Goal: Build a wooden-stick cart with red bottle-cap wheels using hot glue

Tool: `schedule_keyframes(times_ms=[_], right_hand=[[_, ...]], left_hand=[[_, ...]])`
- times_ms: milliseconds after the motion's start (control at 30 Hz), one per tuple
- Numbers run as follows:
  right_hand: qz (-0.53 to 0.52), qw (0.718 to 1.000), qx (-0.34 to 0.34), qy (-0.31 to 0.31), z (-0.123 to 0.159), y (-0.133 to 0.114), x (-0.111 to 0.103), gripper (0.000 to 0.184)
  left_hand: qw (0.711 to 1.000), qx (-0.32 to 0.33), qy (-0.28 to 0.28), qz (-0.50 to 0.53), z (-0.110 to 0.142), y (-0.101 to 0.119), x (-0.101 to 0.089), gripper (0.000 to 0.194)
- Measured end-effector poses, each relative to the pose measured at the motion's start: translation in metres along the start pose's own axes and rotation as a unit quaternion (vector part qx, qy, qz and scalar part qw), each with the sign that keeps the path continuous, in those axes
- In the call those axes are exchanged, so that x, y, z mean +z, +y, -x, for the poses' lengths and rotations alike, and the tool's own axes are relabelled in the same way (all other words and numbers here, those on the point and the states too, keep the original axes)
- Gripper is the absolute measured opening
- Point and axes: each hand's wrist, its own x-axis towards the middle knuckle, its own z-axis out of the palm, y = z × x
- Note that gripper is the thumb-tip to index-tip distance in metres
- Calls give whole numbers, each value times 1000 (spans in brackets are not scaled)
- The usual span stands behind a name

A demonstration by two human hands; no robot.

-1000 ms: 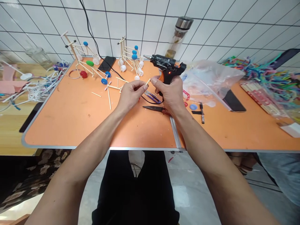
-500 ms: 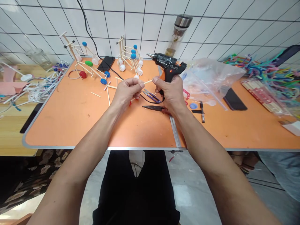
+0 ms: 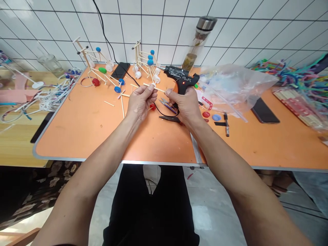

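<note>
Surface: orange folding table [image 3: 77, 136] below a white tiled wall [image 3: 238, 30].
Left hand [image 3: 141, 101]: thumb and fingertips together, clamped on a thin wooden stick [image 3: 153, 87], held up off the table, seemingly for steadiness.
Right hand [image 3: 185, 106]: fingers wrapped round the grip of a black hot glue gun [image 3: 180, 77], nozzle kept clear of the table; forefinger just beside the stick's end.
Below right fingers: thread snips [image 3: 166, 105], black cord [image 3: 161, 111].
Beyond left fingers: stick-and-cap models [image 3: 145, 61].

An orange table [image 3: 77, 136] holds scissors [image 3: 167, 118], a phone [image 3: 265, 111], a marker [image 3: 227, 124].
</note>
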Motion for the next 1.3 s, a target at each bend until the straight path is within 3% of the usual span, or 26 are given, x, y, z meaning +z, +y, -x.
schedule_keyframes(times_ms=[333, 633, 1000, 1300], right_hand=[[33, 998, -35, -51, 5, -20, -8, 76], [75, 990, -92, -71, 5, -19, -13, 81], [93, 987, -106, -71, 1, -11, -15, 84], [95, 990, -87, -61, 4, -13, -16, 84]], left_hand=[[997, 18, 56, 41, -28, 21, -23, 37], [994, 28, 76, 76, -53, 18, -40, 31], [994, 14, 90, 57, -53, 15, -41, 21], [992, -5, 95, 81, -44, 20, -34, 31]])
